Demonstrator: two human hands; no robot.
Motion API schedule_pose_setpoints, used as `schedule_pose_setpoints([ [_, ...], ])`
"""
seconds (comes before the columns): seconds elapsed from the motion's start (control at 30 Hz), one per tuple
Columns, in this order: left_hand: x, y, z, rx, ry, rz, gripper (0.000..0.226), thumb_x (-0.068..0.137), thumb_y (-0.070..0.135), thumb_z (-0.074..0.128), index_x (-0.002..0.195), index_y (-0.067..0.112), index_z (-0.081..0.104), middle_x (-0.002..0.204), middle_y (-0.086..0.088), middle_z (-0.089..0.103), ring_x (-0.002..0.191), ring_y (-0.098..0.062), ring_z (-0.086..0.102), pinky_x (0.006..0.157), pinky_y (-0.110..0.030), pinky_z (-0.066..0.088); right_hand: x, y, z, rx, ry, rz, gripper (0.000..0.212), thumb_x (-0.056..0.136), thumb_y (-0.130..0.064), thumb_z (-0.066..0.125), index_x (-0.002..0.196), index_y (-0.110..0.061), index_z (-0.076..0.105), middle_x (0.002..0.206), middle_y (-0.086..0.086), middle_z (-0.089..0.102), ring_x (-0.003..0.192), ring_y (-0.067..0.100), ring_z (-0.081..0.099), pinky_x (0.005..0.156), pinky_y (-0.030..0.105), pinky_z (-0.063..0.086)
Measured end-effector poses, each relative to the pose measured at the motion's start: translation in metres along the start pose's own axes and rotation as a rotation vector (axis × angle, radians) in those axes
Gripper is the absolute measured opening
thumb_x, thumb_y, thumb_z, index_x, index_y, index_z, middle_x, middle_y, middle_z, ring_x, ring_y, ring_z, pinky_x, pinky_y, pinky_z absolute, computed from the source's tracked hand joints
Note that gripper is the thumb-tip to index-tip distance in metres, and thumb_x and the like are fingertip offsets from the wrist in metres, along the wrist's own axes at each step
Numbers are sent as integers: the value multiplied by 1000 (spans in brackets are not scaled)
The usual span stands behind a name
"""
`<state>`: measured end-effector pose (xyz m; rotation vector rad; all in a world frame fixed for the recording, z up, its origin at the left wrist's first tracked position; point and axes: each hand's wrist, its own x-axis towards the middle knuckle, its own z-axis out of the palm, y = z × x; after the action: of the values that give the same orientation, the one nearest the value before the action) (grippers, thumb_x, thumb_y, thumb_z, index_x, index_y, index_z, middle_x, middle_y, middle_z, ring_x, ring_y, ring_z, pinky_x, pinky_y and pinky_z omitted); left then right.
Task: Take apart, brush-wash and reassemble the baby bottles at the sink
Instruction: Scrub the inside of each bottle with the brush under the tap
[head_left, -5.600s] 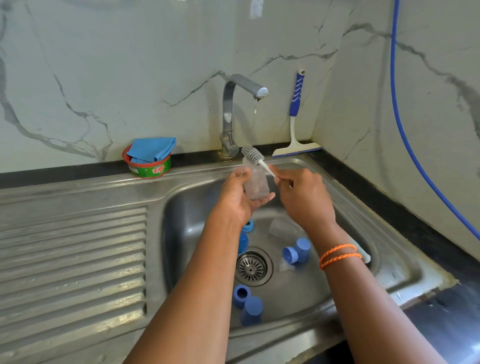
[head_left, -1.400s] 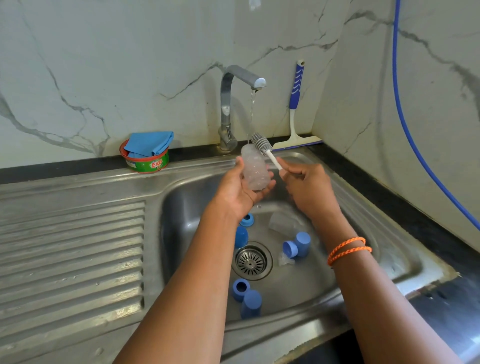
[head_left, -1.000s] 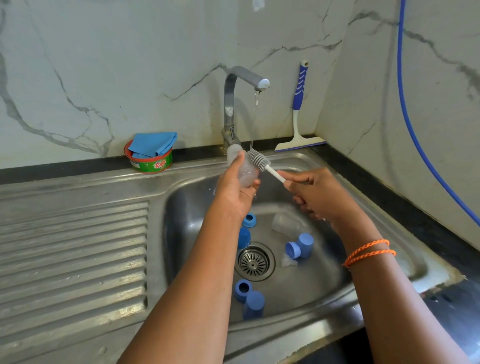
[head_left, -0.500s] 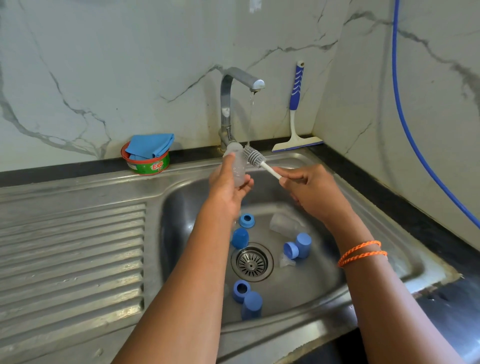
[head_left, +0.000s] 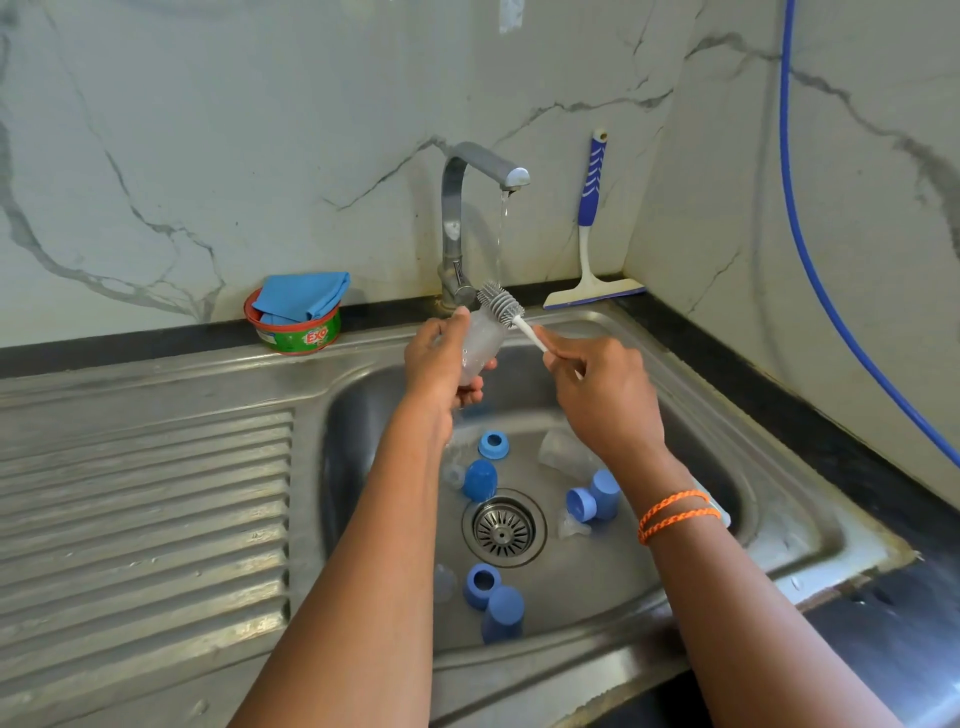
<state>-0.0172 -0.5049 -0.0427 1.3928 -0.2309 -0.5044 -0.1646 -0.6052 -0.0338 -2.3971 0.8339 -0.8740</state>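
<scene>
- One clear plastic baby bottle (head_left: 480, 345) is gripped by the left hand (head_left: 439, 358) under the running tap.
- Right hand (head_left: 602, 395) pinches the grey bottle brush (head_left: 501, 304).
- Blue caps (head_left: 480, 480) wait in the steel sink (head_left: 779, 525), unwashed and apart, I think.

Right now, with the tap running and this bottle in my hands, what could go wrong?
The wet clear bottle, held only in the left hand, could slip into the sink onto the blue caps. The brush in the right hand sits outside the bottle under the stream, so it may spray.
</scene>
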Motion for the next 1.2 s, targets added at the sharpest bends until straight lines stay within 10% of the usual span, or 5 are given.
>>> schedule_pose_setpoints([
  [0.2, -12, 0, 9, 136, -128, 39, 34, 96, 54, 67, 108, 22, 70, 95, -16, 75, 58, -14, 66, 49, -27, 50, 4, 2, 10, -7, -7, 55, 32, 105, -32, 51, 130, -37, 71, 86, 5, 67, 75, 31, 62, 63, 39, 47],
  [0.47, 9, 0, -4, 43, 230, 66, 33, 101, 53, 57, 105, 20, 57, 92, -14, 72, 56, -16, 56, 41, -23, 43, 0, 6, 3, 30, -73, 86, 27, 105, -31, 57, 123, -34, 77, 83, 7, 63, 70, 32, 59, 61, 36, 40],
  [0.67, 0, -9, 8, 119, -41, 70, 38, 98, 52, 65, 110, 17, 67, 91, -18, 77, 52, -15, 58, 39, -22, 38, 3, -2, 15, 52, 2, 47, 35, 103, -33, 52, 130, -46, 70, 81, 5, 59, 72, 28, 45, 65, 35, 38],
  [1.2, 6, -7, 3, -85, 102, -30, 39, 98, 56, 62, 108, 18, 64, 91, -18, 78, 55, -16, 55, 44, -26, 39, 3, 5, 15, 135, -39, 103, 31, 104, -34, 55, 128, -45, 72, 81, 0, 51, 66, 21, 44, 62, 33, 37],
])
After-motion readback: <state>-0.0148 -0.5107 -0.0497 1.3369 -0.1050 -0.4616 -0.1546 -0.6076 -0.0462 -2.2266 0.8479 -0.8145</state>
